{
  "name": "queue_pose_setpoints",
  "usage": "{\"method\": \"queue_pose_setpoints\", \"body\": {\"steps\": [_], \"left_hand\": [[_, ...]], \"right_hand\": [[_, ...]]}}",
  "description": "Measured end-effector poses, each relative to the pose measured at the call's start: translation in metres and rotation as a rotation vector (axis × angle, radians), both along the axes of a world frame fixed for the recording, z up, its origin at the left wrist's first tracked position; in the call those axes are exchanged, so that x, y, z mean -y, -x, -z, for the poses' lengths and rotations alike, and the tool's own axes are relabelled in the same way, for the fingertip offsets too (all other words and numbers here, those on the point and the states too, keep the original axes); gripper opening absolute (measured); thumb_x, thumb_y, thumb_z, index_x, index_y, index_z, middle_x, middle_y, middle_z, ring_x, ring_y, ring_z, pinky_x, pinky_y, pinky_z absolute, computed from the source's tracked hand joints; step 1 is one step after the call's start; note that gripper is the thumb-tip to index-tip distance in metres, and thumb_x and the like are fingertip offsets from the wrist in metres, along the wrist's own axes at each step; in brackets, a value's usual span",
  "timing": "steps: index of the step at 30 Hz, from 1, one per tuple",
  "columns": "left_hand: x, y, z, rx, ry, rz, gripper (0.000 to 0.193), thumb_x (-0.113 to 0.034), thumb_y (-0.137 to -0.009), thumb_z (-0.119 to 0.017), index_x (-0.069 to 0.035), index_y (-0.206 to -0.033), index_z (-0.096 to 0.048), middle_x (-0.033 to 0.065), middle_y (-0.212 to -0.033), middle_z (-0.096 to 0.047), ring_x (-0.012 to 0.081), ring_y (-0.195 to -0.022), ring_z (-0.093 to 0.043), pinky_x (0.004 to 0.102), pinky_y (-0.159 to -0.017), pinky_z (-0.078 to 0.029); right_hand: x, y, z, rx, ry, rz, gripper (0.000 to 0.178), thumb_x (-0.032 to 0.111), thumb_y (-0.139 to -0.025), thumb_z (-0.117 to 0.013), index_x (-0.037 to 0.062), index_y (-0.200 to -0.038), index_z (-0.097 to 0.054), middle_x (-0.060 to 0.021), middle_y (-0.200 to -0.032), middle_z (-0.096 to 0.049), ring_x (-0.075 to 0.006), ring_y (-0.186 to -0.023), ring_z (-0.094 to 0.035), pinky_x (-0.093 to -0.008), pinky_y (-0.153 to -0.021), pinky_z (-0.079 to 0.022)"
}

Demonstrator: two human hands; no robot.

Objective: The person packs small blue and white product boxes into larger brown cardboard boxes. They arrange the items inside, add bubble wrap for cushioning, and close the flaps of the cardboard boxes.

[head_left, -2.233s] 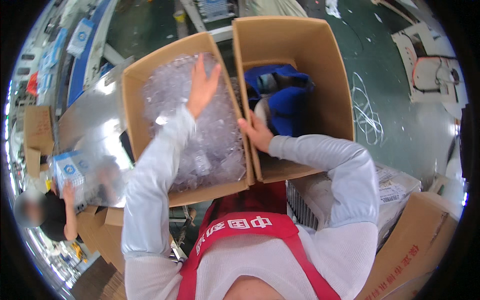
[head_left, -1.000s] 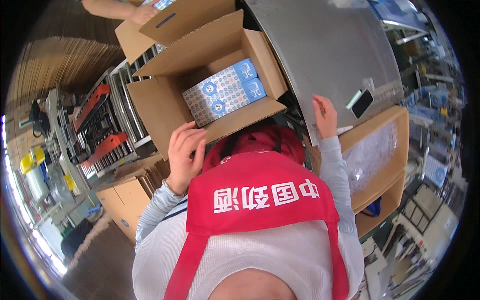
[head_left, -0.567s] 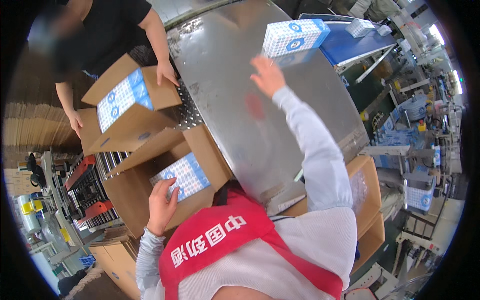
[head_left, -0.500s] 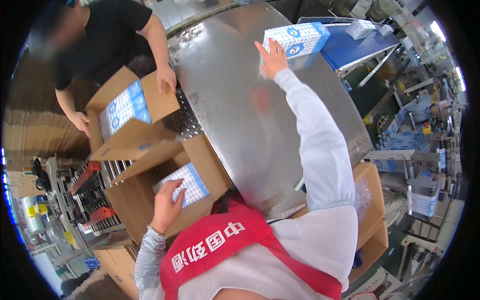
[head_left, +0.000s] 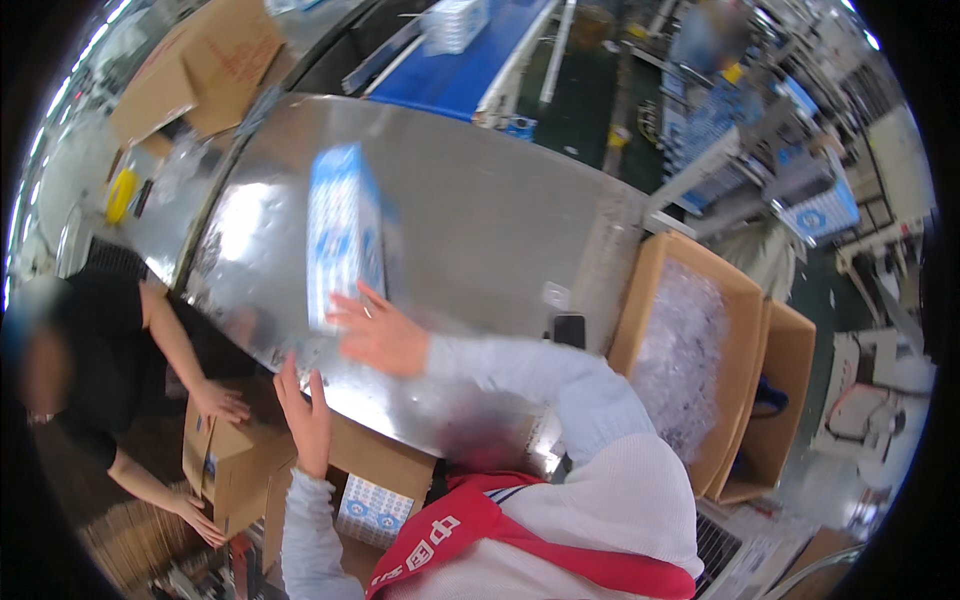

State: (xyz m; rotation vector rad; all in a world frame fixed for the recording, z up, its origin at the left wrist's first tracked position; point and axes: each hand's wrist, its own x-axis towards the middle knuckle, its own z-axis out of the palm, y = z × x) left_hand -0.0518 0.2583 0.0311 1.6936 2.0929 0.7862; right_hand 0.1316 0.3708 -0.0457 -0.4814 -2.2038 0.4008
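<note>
A tall blue-and-white patterned carton (head_left: 343,235) lies on the metal table, slightly blurred. My right hand (head_left: 385,338) is at its near end, fingers spread and seeming to touch its lower right corner. My left hand (head_left: 308,420) is raised beside the table edge, open, thumb and fingers apart, nothing in it. Below and beside that hand stands an open brown cardboard box (head_left: 375,455) with a similar patterned carton (head_left: 372,508) inside. My left forearm hides part of this box.
A person in black at the left has both hands on another cardboard box (head_left: 250,465). A blue conveyor (head_left: 455,65) with a carton (head_left: 455,25) meets the table's far edge. At right stand boxes, one holding clear plastic (head_left: 685,350). A dark phone-like object (head_left: 569,330) lies on the table.
The view has swung right. The carton has come off the conveyor end onto the table, nearer me, with my right hand. My left hand has risen out of the open box.
</note>
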Motion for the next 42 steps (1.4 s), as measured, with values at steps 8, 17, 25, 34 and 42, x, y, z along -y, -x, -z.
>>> {"method": "queue_pose_setpoints", "body": {"steps": [8, 17, 25, 34, 42], "left_hand": [[-0.022, -0.033, 0.061, -0.356, 0.007, 0.177, 0.105, -0.027, -0.067, -0.075, -0.014, -0.154, -0.017, 0.0312, -0.127, -0.036, 0.0494, -0.114, -0.039, 0.0546, -0.099, -0.033], [-0.036, 0.0, 0.012, 0.649, 0.181, 0.275, 0.1, -0.003, -0.073, -0.075, -0.006, -0.154, -0.015, 0.0217, -0.139, -0.042, 0.0263, -0.118, -0.053, 0.0384, -0.097, -0.046], [0.176, 0.092, -0.12, 0.828, 0.17, 0.265, 0.109, -0.007, -0.067, -0.077, -0.009, -0.154, -0.012, 0.0245, -0.141, -0.038, 0.0374, -0.123, -0.049, 0.0494, -0.101, -0.042], [0.321, 0.216, 0.118, -0.645, 0.074, 0.179, 0.107, -0.004, -0.059, -0.074, -0.014, -0.153, -0.023, 0.0328, -0.138, -0.034, 0.0492, -0.123, -0.039, 0.0577, -0.104, -0.029], [0.292, 0.238, 0.156, -0.794, 0.319, 0.377, 0.11, -0.04, -0.068, -0.074, -0.001, -0.152, -0.014, 0.0291, -0.156, -0.009, 0.0458, -0.145, -0.004, 0.0563, -0.116, -0.004]], "right_hand": [[0.143, -0.352, 0.079, -0.206, 0.383, 1.537, 0.046, 0.03, -0.091, -0.061, 0.0016, -0.126, -0.054, -0.0213, -0.139, -0.044, -0.0417, -0.13, -0.037, -0.0504, -0.11, -0.027], [0.284, -0.31, 0.221, 0.567, 1.17, 1.439, 0.081, 0.049, -0.081, -0.066, 0.0178, -0.148, -0.034, -0.0263, -0.153, -0.022, -0.0451, -0.142, -0.018, -0.0511, -0.116, -0.019], [0.278, -0.321, 0.209, 0.559, 1.27, 1.661, 0.079, 0.035, -0.072, -0.079, 0.0189, -0.141, -0.045, -0.0221, -0.143, -0.039, -0.0387, -0.126, -0.046, -0.0476, -0.101, -0.044], [0.293, -0.303, 0.173, 0.666, 0.888, 1.63, 0.029, 0.025, -0.082, -0.069, 0.0179, -0.111, -0.065, -0.0114, -0.116, -0.06, -0.0353, -0.096, -0.064, -0.0481, -0.083, -0.052], [0.326, -0.329, 0.177, 0.511, 0.938, 1.698, 0.026, 0.027, -0.079, -0.073, 0.0129, -0.101, -0.069, -0.0135, -0.101, -0.067, -0.0337, -0.094, -0.065, -0.045, -0.084, -0.052]]}}
